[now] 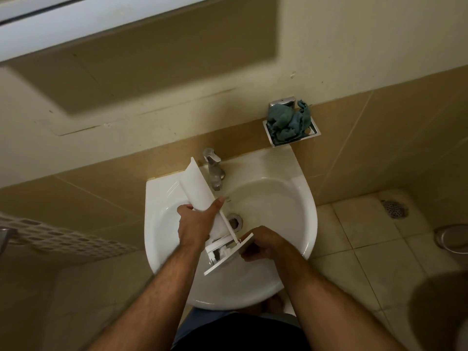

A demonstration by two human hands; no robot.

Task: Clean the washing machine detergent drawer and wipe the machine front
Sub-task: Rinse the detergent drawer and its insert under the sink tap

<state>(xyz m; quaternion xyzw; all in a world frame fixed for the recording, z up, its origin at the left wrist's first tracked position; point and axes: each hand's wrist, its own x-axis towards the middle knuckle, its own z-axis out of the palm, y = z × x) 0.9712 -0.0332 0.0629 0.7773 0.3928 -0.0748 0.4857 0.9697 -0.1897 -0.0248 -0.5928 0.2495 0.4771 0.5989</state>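
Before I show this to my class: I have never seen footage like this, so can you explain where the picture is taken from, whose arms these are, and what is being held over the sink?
There is one picture, from a camera worn on a person's head, looking down at their own bare arms. The left hand grips the body of a white detergent drawer from a washing machine. The right hand holds its front panel end. The drawer is tilted over a white sink, below the tap. No water is visibly running. A blue-green cloth lies crumpled in a metal wall tray above the sink.

White sink [162,198]; wall soap dish [315,133] holding crumpled blue cloth [288,121].
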